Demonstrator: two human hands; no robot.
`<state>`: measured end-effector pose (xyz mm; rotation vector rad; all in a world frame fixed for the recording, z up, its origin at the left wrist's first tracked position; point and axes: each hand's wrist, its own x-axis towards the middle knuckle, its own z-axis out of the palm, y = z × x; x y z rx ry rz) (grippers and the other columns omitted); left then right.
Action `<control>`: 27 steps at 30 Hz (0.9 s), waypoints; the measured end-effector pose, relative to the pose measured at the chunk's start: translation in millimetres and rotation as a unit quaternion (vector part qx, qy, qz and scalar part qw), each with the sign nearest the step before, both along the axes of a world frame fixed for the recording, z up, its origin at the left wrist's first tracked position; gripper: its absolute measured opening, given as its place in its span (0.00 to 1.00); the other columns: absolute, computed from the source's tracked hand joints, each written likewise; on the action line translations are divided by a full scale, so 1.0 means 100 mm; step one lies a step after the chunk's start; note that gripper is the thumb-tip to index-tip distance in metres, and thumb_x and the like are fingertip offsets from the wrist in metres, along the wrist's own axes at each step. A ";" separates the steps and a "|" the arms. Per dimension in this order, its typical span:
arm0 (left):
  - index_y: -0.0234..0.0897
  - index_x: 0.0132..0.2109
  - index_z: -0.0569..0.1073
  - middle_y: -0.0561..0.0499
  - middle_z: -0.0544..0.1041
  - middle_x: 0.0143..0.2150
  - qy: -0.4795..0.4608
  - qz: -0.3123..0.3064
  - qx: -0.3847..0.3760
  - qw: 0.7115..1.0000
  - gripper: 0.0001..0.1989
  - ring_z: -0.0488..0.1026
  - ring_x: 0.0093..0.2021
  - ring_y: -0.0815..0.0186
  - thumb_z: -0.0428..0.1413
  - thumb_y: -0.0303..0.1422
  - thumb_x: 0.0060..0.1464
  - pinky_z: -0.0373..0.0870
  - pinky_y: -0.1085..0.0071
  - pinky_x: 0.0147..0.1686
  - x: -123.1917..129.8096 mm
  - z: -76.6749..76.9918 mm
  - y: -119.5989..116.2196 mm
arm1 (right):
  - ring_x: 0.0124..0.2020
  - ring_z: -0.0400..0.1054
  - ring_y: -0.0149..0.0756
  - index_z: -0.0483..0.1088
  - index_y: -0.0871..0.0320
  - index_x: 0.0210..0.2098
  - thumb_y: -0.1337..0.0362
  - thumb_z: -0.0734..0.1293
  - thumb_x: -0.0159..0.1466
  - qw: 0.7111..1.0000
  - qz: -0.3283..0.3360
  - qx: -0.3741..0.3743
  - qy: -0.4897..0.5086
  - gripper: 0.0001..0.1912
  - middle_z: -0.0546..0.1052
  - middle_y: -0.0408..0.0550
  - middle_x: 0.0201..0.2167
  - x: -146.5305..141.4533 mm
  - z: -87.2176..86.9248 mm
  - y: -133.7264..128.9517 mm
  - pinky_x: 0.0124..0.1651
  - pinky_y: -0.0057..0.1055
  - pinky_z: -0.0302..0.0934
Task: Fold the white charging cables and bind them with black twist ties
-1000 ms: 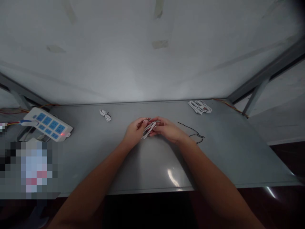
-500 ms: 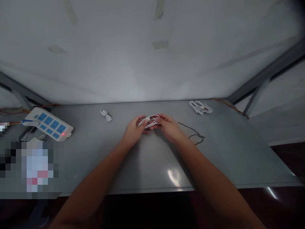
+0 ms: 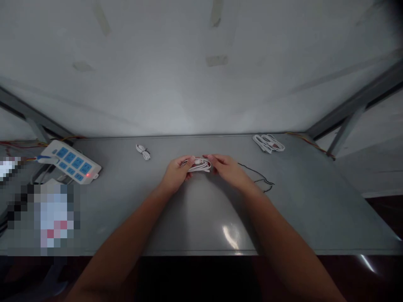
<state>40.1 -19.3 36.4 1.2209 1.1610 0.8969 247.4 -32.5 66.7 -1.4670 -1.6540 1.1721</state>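
Note:
A coiled white USB cable (image 3: 198, 167) is held just above the middle of the table, its metal plug lying across the loops. My left hand (image 3: 176, 174) is closed around the coil's left end, with the thumb on top. At the right end, my right hand (image 3: 225, 167) pinches at the edge of the loops with thumb and fingertips; its lower fingers are partly hidden. Thin black ties (image 3: 264, 180) lie on the table just right of my right hand.
On the grey table (image 3: 201, 226), a small tied white cable bundle (image 3: 143, 152) lies back left and looser white cable coils (image 3: 268, 143) lie back right. A power strip (image 3: 72, 161) with a red light sits at left, near a pixelated area. A wall stands behind.
My right hand has eased back toward the coil's right edge, so more of the cable and its plug shows. My left hand keeps its hold. The view has shifted slightly.

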 end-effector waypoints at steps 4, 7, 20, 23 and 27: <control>0.37 0.46 0.79 0.51 0.78 0.30 -0.017 0.019 -0.012 1.000 0.20 0.63 0.19 0.73 0.56 0.49 0.63 0.56 0.77 0.17 0.00 0.00 0.03 | 0.38 0.73 0.43 0.79 0.57 0.37 0.61 0.72 0.62 0.937 -0.124 0.028 -0.326 0.07 0.81 0.55 0.37 0.62 0.10 0.01 0.39 0.33 0.62; 0.37 0.44 0.78 0.51 0.77 0.32 -0.028 0.044 -0.014 0.999 0.18 0.63 0.19 0.74 0.55 0.48 0.64 0.55 0.78 0.16 0.00 0.00 0.04 | 0.32 0.74 0.44 0.78 0.58 0.31 0.62 0.76 0.55 0.874 -0.134 -0.102 -0.455 0.06 0.80 0.54 0.29 1.05 0.11 -0.02 0.33 0.33 0.60; 0.35 0.44 0.76 0.53 0.75 0.30 -0.073 0.058 -0.058 0.994 0.16 0.64 0.19 0.76 0.58 0.45 0.63 0.54 0.79 0.15 0.01 -0.01 0.05 | 0.39 0.75 0.43 0.78 0.59 0.38 0.70 0.66 0.64 0.896 -0.116 -0.006 -0.429 0.08 0.81 0.56 0.38 0.91 0.16 0.02 0.39 0.33 0.62; 0.35 0.43 0.76 0.53 0.74 0.30 -0.078 0.053 -0.044 0.995 0.15 0.64 0.20 0.75 0.58 0.44 0.64 0.54 0.79 0.15 0.00 -0.03 0.06 | 0.39 0.74 0.42 0.79 0.58 0.36 0.67 0.70 0.62 0.890 -0.107 -0.025 -0.442 0.05 0.81 0.55 0.39 0.93 0.17 0.01 0.38 0.32 0.61; 0.35 0.42 0.75 0.51 0.76 0.32 -0.074 0.055 -0.040 0.995 0.14 0.65 0.20 0.75 0.56 0.43 0.65 0.55 0.78 0.15 0.00 -0.04 0.07 | 0.30 0.73 0.40 0.80 0.57 0.26 0.62 0.76 0.57 0.889 0.011 -0.165 -0.427 0.06 0.79 0.49 0.27 0.85 0.29 -0.09 0.32 0.32 0.57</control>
